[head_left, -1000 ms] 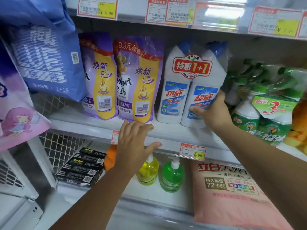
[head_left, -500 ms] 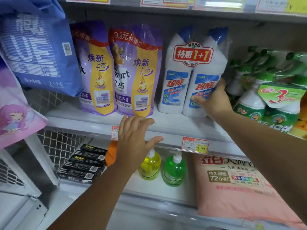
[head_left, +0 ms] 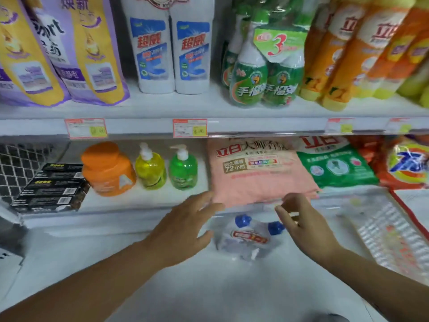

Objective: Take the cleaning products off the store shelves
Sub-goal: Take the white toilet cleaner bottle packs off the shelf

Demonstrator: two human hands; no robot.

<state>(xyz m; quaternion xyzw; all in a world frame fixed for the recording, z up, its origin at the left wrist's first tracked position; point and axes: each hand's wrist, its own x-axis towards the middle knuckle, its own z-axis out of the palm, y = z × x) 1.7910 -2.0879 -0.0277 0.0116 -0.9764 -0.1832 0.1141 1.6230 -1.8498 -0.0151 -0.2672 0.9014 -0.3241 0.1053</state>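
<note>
A wrapped twin pack of white bottles with blue caps (head_left: 249, 239) lies on the pale low surface in front of the bottom shelf. My left hand (head_left: 185, 226) hovers just left of it with fingers spread, holding nothing. My right hand (head_left: 301, 225) hangs just right of it, fingers loosely curled and empty, near one blue cap. Another twin pack of white cleaner bottles (head_left: 174, 54) stands on the middle shelf (head_left: 148, 110).
Purple softener pouches (head_left: 76, 49), a green spray-bottle pack (head_left: 264, 73) and orange bottles (head_left: 343, 54) share the middle shelf. Below sit black boxes (head_left: 51, 189), an orange jar (head_left: 106, 168), yellow (head_left: 151, 169) and green (head_left: 183, 169) pump bottles, and a pink detergent bag (head_left: 257, 173).
My right hand has left the white bottles on the middle shelf and my left hand the shelf edge. Both hands now hang low beside a twin pack lying below. The view has dropped.
</note>
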